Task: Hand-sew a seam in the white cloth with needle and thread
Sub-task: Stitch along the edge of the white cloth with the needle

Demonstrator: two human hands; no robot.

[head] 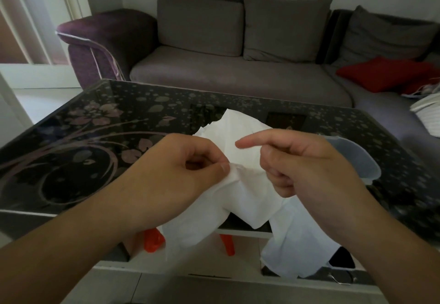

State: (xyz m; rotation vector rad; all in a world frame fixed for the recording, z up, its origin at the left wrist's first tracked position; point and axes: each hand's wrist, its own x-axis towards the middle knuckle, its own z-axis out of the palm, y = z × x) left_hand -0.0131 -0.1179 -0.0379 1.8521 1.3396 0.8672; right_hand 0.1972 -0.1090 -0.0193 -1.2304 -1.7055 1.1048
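The white cloth (247, 184) is held up over the near edge of the dark glass table (95, 137), and its lower folds hang past that edge. My left hand (181, 172) pinches a fold of the cloth between thumb and fingers. My right hand (307, 165) is just right of it, index finger stretched out to the left over the cloth, the other fingers curled against the fabric. No needle or thread can be made out; whether the right fingers hold one is hidden.
A translucent plastic lid or container (357, 158) lies on the table behind my right hand. A grey sofa (238, 65) with a red cushion (385, 72) stands beyond the table. Something orange (153, 241) shows under the table's near edge.
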